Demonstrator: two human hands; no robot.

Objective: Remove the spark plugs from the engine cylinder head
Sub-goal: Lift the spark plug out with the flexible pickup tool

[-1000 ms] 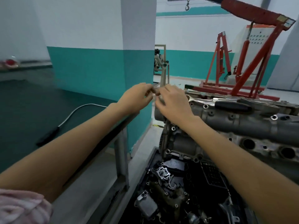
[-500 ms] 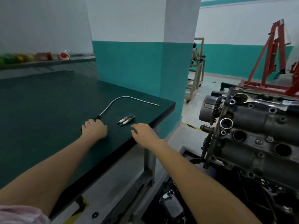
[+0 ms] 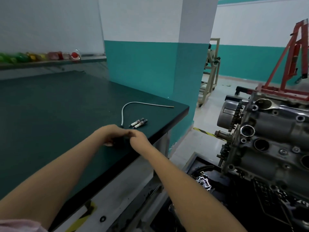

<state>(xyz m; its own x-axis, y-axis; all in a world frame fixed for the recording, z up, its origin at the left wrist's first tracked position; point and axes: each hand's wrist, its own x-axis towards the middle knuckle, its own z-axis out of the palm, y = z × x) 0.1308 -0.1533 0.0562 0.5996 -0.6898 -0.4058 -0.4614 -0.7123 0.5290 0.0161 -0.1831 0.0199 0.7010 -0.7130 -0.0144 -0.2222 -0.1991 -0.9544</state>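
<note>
Two spark plugs (image 3: 138, 123) lie side by side on the dark green table (image 3: 50, 114), near its right corner. Just left of them runs a flexible silver pickup tool (image 3: 127, 106), curving back toward my hands. My left hand (image 3: 109, 134) grips its black handle (image 3: 120, 141), fingers curled round it. My right hand (image 3: 138, 139) meets the left at the handle with its back to the camera, so its fingers are hidden. The grey engine cylinder head (image 3: 274, 131) stands to the right, off the table, with open round plug wells (image 3: 261, 144) facing me.
A teal and white pillar (image 3: 150, 67) stands behind the table corner. A shelf with coloured containers (image 3: 38, 56) runs along the back left. A red engine hoist (image 3: 287, 64) is behind the engine. Loose black parts fill a tray (image 3: 217, 190) under the engine.
A second ago both hands were up at the engine's end. They then dropped to the table, apart. Now my right hand has moved left and joined the left at the tool handle.
</note>
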